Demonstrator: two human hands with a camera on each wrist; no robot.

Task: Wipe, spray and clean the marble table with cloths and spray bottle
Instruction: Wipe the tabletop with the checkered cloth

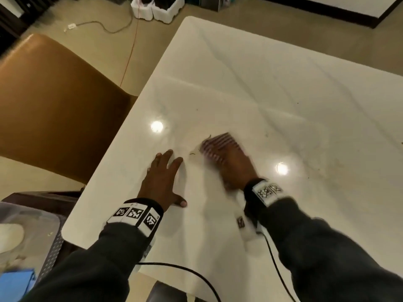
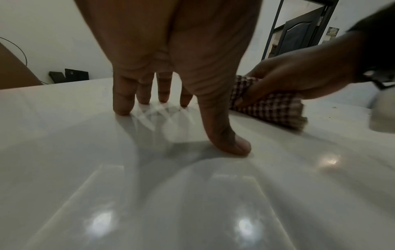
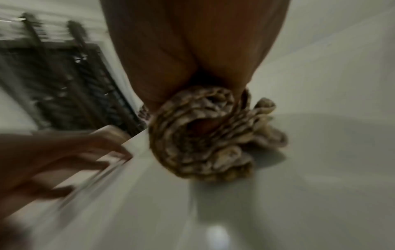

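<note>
Marble table (image 1: 272, 88): left hand (image 1: 162, 182) near its front edge, fingers straight and spread, tips pressing the surface; just beyond, right hand (image 1: 234, 165), blurred, apparently clamped on checked cloth (image 1: 220, 143); wristband codes unreadable.

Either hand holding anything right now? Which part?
Right hand grips the bunched checked cloth from on top, pressing it onto the marble table. Left hand holds nothing; it rests flat on the table.
</note>
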